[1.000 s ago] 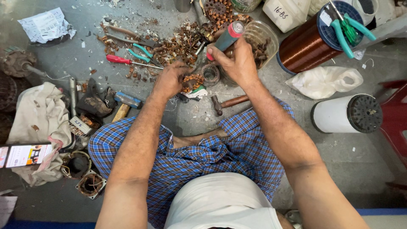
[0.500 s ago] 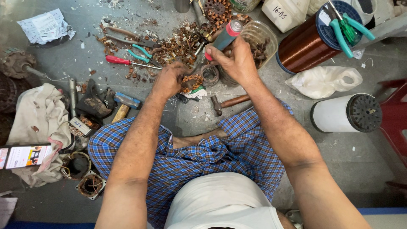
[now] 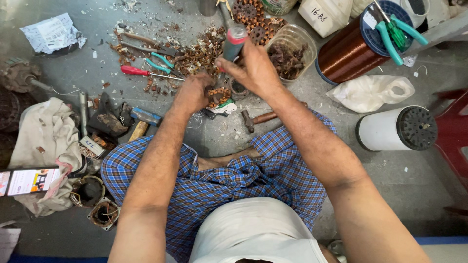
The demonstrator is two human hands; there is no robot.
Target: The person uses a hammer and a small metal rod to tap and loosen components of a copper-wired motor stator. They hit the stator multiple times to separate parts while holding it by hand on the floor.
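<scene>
1. The small motor part (image 3: pixel 220 95), a round metal piece with copper winding, lies on the grey floor (image 3: pixel 97 68) just in front of the person's knees, at the near edge of a heap of copper and metal scrap (image 3: pixel 200 51).
2. The left hand (image 3: pixel 192 92) presses on this part from the left side; the fingers are curled around it, clenched to keep it steady.
3. The right hand (image 3: pixel 253 68) is closed in a fist around the grey and red handle of a tool (image 3: pixel 233 43); the tool stands nearly upright and its tip goes down to the part, but the tip itself is hidden.
4. I judge the part to be stiff and rather heavy for its size, with sharp lamination edges, while the thin winding wire is soft and springy. The outer metal rim is the best place to hold, not the wire.
5. Near it, a hammer (image 3: pixel 258 118) lies on the floor, a clear container of scrap (image 3: pixel 290 53) stands behind the right hand, and red and teal pliers (image 3: pixel 146 68) lie to the left.
</scene>
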